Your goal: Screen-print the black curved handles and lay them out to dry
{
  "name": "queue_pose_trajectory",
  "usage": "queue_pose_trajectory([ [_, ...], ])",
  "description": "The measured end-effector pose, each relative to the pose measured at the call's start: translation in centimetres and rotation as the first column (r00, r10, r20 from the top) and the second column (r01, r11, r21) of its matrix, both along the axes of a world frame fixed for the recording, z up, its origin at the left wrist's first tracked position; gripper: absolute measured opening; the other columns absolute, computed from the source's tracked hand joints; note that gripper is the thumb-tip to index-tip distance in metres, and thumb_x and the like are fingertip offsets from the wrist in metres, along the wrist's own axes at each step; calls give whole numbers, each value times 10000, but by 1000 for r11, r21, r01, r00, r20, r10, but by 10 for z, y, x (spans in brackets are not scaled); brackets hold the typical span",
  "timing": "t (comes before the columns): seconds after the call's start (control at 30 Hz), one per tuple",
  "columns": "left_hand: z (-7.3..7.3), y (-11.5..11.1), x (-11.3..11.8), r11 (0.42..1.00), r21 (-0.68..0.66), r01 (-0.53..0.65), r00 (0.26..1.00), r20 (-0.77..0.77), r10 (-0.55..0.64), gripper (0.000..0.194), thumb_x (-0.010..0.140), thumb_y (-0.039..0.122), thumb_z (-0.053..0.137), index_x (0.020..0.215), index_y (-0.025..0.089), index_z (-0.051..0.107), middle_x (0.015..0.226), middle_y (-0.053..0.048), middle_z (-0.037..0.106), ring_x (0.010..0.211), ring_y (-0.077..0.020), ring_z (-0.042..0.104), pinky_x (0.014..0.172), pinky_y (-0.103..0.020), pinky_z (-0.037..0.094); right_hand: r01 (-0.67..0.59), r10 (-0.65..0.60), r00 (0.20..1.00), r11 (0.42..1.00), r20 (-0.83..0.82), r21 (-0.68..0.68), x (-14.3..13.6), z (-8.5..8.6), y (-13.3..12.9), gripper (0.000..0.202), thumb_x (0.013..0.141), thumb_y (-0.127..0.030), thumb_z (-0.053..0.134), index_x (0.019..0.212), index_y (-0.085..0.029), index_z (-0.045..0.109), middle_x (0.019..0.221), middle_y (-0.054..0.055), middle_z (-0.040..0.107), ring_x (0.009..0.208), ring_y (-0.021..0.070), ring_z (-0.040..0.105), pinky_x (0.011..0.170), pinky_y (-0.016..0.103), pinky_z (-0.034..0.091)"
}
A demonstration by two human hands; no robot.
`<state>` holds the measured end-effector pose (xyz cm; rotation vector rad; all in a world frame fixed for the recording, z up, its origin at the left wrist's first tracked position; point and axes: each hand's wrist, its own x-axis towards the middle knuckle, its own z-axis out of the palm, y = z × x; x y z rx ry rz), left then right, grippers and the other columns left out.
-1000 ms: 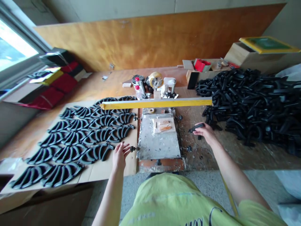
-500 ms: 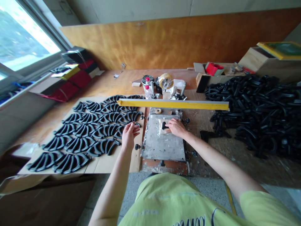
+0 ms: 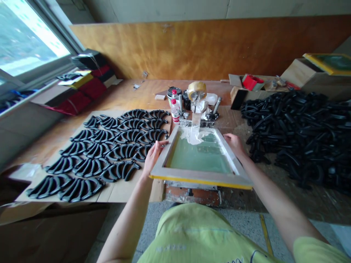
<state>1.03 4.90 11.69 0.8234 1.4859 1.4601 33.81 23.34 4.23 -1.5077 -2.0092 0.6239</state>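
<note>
A screen printing frame with a green mesh is swung down over the metal base plate and tilts slightly up toward me. White ink lies on the far end of its mesh. Along the left rail, my left hand has its fingers at the frame's edge. My right hand is at the opposite rail, its fingers closed at the edge and partly hidden. A squeegee-like block rests at the mesh's far end. The frame hides the black part that lay on the plate.
Rows of curved black handles lie fanned out on cardboard at left. A large heap of black parts covers the right side. Behind the frame stand a bottle, a tub and a tape roll.
The frame has come down from its raised, edge-on position. My right hand has left the black part on the plate and moved right to the frame's side; my left hand is now at the left rail.
</note>
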Motion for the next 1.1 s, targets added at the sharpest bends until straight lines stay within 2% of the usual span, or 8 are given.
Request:
queue_pose_trajectory([
  [0.1,-39,-19,0,979,-195,58,998,2,-59,573,753,564,670,1179,182,653,700,-1,643,538,-101,550,458,-179,384,-25,28,1000,978,-11,205,-15,23,18,391,870,-261,553,1243,-152,601,1243,144,612,1152,285,569,1015,466,446],
  [0.2,-74,-22,5,966,-254,50,999,24,-45,772,707,493,723,1378,190,492,706,11,646,534,-107,550,471,-184,396,-266,238,964,887,119,378,-69,37,25,553,795,-213,673,1326,-158,527,1350,125,511,1266,282,465,1081,440,396],
  [0.37,-105,-17,8,957,-290,31,999,-27,-41,707,741,462,683,1358,160,514,704,4,639,550,-114,559,491,-195,418,-444,351,853,877,386,186,-131,32,27,236,825,-121,611,1058,-136,646,1042,123,645,1001,243,589,898,343,458],
  [0.53,-112,-19,5,961,-276,-22,999,-36,13,563,720,426,718,1223,188,633,722,-4,660,597,-131,591,523,-204,439,-543,443,767,833,465,102,-118,17,-2,168,853,-92,511,873,-147,668,880,111,674,879,227,593,795,310,433],
  [0.7,-112,-20,6,959,-281,-45,999,-18,42,507,723,399,718,1184,197,659,727,-2,667,614,-141,598,547,-216,452,-809,711,553,583,436,75,-86,25,-31,224,824,-51,488,858,-170,675,862,77,665,862,208,580,760,292,412],
  [0.77,-111,-20,6,958,-284,-39,999,-19,35,494,730,397,711,1178,195,661,742,-6,672,619,-140,597,552,-216,452,-842,760,500,539,415,28,-84,31,-29,191,820,-72,523,806,-189,673,824,50,659,818,193,577,730,280,403],
  [0.93,-108,-20,6,955,-292,-57,998,-40,48,490,720,393,716,1164,190,665,720,-3,665,602,-136,589,544,-214,447,-727,627,659,673,416,136,-94,24,-26,183,844,-94,517,863,-164,684,878,85,657,888,223,566,760,305,415],
  [1.1,-102,-20,8,956,-290,-48,999,-29,41,533,711,423,721,1177,176,650,699,-3,653,587,-132,582,521,-206,427,-765,678,632,625,376,159,-83,13,-41,199,862,-93,515,932,-155,691,917,89,657,927,224,566,814,313,439],
])
